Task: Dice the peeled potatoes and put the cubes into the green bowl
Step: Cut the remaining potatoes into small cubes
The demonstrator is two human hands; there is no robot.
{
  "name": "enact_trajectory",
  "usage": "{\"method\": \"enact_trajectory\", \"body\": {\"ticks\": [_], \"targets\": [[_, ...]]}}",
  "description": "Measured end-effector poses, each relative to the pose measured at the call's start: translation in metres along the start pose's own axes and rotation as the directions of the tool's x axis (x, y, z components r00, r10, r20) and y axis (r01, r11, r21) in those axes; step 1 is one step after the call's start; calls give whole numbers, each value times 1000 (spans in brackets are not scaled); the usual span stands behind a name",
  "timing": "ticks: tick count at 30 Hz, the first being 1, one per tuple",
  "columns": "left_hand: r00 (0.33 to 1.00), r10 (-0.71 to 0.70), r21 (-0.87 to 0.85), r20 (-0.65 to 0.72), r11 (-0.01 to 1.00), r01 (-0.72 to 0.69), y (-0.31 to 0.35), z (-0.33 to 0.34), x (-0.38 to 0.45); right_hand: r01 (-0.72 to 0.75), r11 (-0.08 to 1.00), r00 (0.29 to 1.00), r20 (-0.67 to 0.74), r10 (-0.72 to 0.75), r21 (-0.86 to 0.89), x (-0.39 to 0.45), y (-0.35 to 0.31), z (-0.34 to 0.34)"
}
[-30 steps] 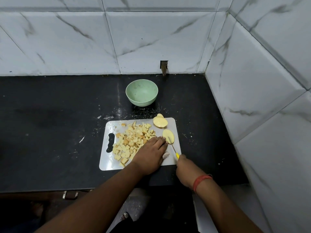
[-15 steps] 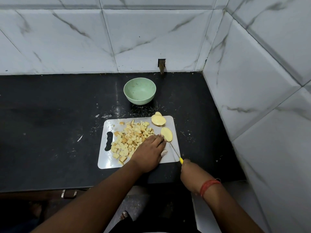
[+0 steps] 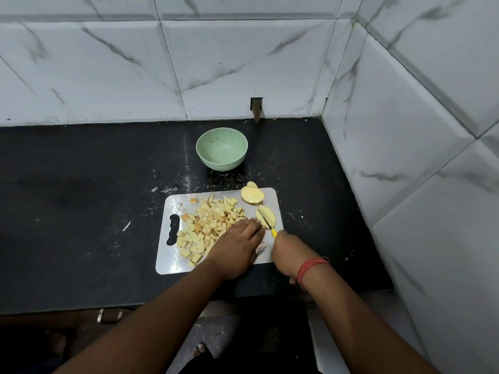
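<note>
A white cutting board [image 3: 172,209] lies on the black counter. A heap of potato cubes [image 3: 208,225] covers its left and middle. Near its right edge lies a peeled potato half [image 3: 267,215], with another half [image 3: 252,195] at the far right corner. My left hand [image 3: 237,245] lies flat on the board, fingertips touching the near potato half. My right hand [image 3: 287,255] grips a yellow-handled knife [image 3: 266,221] whose blade lies across that half. The green bowl [image 3: 222,148] stands beyond the board and looks to hold nothing.
White marble-tiled walls [image 3: 405,130] close the counter at the back and the right. Pale crumbs and smears [image 3: 164,188] dot the black counter [image 3: 81,184] near the board. A metal handle [image 3: 109,315] shows under the counter's front edge.
My right hand has pushed the knife forward, so the blade now lies across the near potato half. The left hand stays on the board.
</note>
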State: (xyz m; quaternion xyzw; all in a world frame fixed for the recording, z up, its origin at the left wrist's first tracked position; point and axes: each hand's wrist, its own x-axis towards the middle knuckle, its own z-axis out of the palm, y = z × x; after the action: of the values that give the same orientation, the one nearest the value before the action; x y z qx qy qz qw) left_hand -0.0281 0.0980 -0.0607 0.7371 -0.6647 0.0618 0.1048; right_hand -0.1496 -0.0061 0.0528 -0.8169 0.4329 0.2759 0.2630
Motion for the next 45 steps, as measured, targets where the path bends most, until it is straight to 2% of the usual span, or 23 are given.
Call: {"method": "enact_trajectory", "body": {"ticks": [3, 6, 11, 13, 17, 22, 32, 35, 39, 45], "targets": [[1000, -4, 1, 9, 1000, 4, 0, 0, 0, 27, 1000, 1000, 12, -27, -2, 3, -1, 1], [1000, -10, -3, 19, 1000, 10, 0, 1, 0, -23, 1000, 999, 42, 23, -6, 3, 1, 4], [1000, -24, -15, 4, 1000, 24, 1, 3, -1, 139, 990, 989, -56, -138, 21, 3, 5, 6], [999, -32, -22, 5, 999, 33, 0, 3, 0, 128, 992, 991, -52, -127, 10, 5, 5, 7], [999, -35, -19, 2, 999, 35, 1, 4, 0, 12, 1000, 1000, -4, -12, -1, 7, 2, 5], [999, -42, -25, -13, 999, 42, 2, 2, 0, 66, 997, 993, -99, -64, 24, 10, 4, 6], [999, -33, -16, -19, 999, 33, 1, 3, 1, 65, 998, 996, -56, -66, -14, 18, -2, 7], [999, -39, -15, -16, 999, 39, 2, 3, 1, 114, 993, 992, -52, -116, -29, 17, -2, 7], [999, -48, -1, -1, 999, 48, 3, 4, 1, 133, 985, 990, -41, -138, -111, 16, 4, 8], [998, -60, 0, 24, 998, 60, 2, 5, 1, 178, 983, 983, -28, -179, -36, 15, 23, 14]]}}
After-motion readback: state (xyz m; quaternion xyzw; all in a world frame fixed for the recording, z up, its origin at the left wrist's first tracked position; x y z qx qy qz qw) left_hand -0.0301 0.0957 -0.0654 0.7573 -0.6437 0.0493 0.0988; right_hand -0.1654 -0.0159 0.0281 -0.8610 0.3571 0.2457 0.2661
